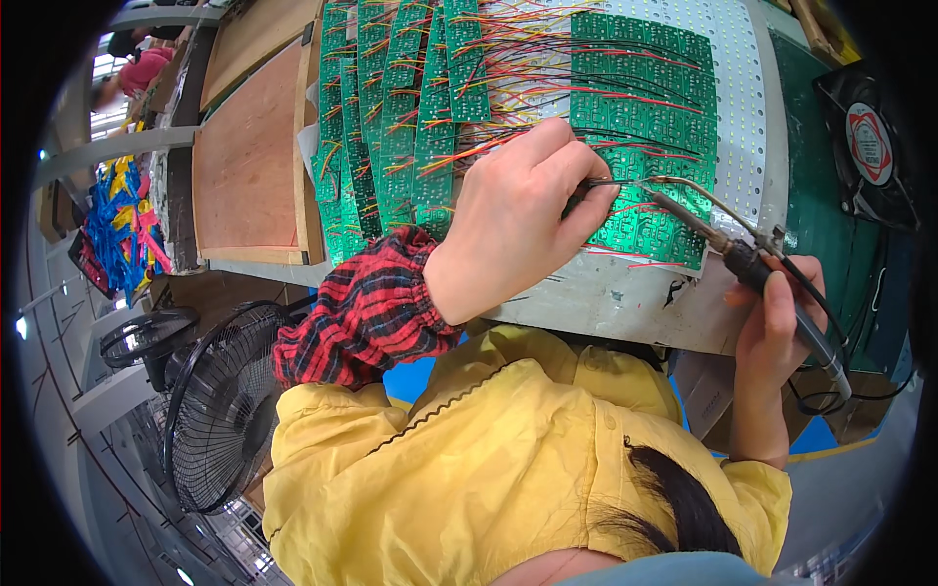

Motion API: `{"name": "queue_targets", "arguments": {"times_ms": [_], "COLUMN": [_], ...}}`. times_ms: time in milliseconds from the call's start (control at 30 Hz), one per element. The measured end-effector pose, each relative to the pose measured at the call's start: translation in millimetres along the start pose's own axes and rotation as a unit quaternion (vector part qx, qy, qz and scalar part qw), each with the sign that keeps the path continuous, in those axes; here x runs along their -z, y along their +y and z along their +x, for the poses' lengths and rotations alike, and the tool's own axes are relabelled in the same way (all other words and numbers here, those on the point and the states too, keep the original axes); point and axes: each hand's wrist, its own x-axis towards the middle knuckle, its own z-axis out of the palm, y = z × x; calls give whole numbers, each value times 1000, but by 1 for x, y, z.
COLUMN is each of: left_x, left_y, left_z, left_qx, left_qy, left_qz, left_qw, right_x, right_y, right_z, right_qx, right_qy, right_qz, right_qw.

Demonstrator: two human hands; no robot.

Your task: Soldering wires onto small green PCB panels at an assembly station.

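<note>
My right hand (pixel 780 311) grips a soldering iron (pixel 752 266), its tip pointing left over a green circuit board panel (pixel 640 68). A thin curved metal tube (pixel 718 203) is fixed along the iron and ends close to my left fingertips. My left hand (pixel 523 200) is above the panel's left edge, thumb and fingers pinched. From that pinch sticks a thin dark pointed piece (pixel 611 183); I cannot tell whether it is a wire end or tweezers. Red and black wires (pixel 640 93) lie across the panel in rows, some hidden under my left hand.
Strips of green boards with wires (pixel 401 146) overlap at the left of the table. A white dotted sheet (pixel 740 107) lies under the panel. A square black fan (pixel 867 142) stands at the right. Wooden boards (pixel 249 156) and a floor fan (pixel 230 405) are left.
</note>
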Motion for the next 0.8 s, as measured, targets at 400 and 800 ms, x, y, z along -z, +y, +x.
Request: {"name": "queue_targets", "arguments": {"times_ms": [400,800], "left_x": [8,8], "left_y": [3,5], "left_z": [4,4], "left_qx": [25,49], "left_qy": [-22,-31], "left_qz": [-15,-41], "left_qw": [999,998], "right_x": [23,18], "right_y": [12,5], "right_z": [4,0], "right_qx": [25,17], "right_qy": [23,-24], "right_qz": [22,62], "right_qw": [999,998]}}
